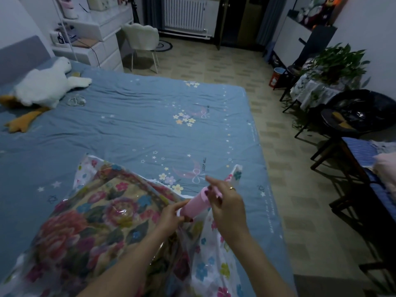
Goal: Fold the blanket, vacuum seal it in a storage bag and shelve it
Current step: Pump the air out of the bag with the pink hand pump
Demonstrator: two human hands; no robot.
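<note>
A folded floral blanket [85, 221] lies inside a clear storage bag [214, 264] printed with small flowers, at the near edge of the bed. A pink cylindrical hand pump [196, 204] is held tilted over the bag's near-right part. My left hand [170, 217] grips its lower end against the bag. My right hand [225, 202], with a ring on one finger, holds the pump's upper end, where a pink handle piece sticks out. Whether the pump tip sits on a valve is hidden by my left hand.
The bed [139, 116] has a blue star-and-flower sheet. A white plush goose [42, 86] lies at its far left. Right of the bed are a tiled floor, dark chairs [353, 116], a plant [334, 65] and a bench with folded cloth [383, 163]. A white chair [143, 39] stands beyond.
</note>
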